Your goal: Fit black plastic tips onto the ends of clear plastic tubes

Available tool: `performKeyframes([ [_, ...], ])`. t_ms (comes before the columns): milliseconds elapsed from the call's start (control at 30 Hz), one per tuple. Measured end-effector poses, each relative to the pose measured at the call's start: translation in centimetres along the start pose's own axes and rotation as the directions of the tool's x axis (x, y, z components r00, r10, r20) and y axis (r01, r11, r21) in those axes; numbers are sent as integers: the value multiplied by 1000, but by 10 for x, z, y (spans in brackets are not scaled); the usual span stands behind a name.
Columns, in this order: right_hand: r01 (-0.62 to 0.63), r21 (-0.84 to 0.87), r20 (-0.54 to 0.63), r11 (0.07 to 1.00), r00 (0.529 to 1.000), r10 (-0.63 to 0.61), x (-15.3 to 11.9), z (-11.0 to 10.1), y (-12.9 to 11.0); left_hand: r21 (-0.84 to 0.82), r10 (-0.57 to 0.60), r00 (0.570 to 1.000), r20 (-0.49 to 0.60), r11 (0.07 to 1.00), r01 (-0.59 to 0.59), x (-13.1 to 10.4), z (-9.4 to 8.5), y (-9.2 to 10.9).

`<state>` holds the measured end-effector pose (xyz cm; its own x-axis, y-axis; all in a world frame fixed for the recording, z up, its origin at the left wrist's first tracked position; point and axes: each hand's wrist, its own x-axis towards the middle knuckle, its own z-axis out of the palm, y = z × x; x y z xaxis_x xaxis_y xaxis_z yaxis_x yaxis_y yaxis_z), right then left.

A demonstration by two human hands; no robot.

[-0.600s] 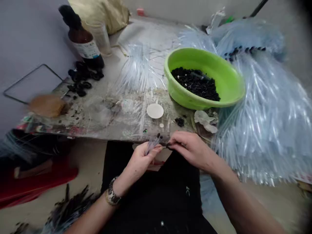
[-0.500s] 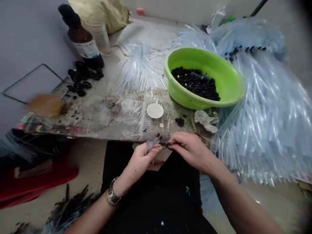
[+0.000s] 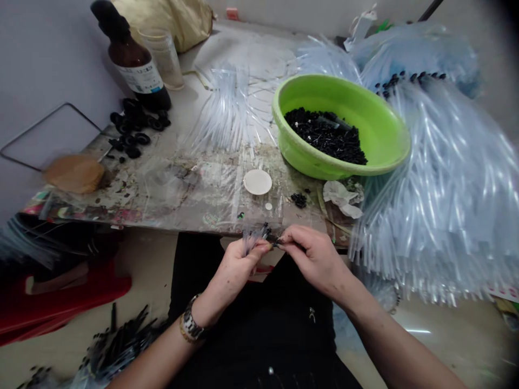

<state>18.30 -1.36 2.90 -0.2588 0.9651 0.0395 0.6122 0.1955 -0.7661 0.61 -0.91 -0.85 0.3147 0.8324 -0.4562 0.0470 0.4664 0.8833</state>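
Observation:
My left hand [image 3: 239, 266] is closed around a small bunch of clear plastic tubes [image 3: 252, 237], some with black tips, just in front of the table edge. Between thumb and finger, my right hand [image 3: 310, 253] pinches a small black piece [image 3: 278, 242], which meets the end of a tube at the left fingertips. Its exact shape is too small to make out. Beyond the hands lie a white round dish [image 3: 258, 182] and a little pile of black pieces [image 3: 299, 200]. A green basin [image 3: 344, 172] holds many more black pieces [image 3: 324, 138].
A large heap of clear tubes [image 3: 441, 200] covers the right side, overhanging the edge. More tubes [image 3: 229, 113] lie mid-table. At left stand a brown bottle [image 3: 140, 75], a clear cup [image 3: 168, 59] and a tan block [image 3: 74, 174]. A red stool [image 3: 65, 302] is below left.
Both hands stay nearly in place, still meeting at the tube end. The view has shifted slightly and is sharper now.

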Motion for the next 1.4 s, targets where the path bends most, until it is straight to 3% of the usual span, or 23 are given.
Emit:
performKeyframes([
  [133, -59, 77, 4, 995, 998, 59, 0, 1, 4, 21, 0, 1000, 10, 1000, 0, 0, -2, 0],
  [333, -196, 334, 19, 922, 979, 201, 1, 4, 15, 24, 9, 1000, 23, 1000, -10, 1, -5, 3],
  [500, -154, 225, -34, 962, 986, 166, -1, 6, 15, -19, 20, 1000, 7, 1000, -20, 2, -4, -2],
  [700, -102, 99, -46, 990, 993, 107, -4, 5, 9, 46, 23, 999, 31, 999, -24, 0, -2, 1],
  [1400, -142, 112, -116, 984, 981, 154, -18, 23, 11, -81, -67, 998, 21, 994, 68, -2, 9, 3],
])
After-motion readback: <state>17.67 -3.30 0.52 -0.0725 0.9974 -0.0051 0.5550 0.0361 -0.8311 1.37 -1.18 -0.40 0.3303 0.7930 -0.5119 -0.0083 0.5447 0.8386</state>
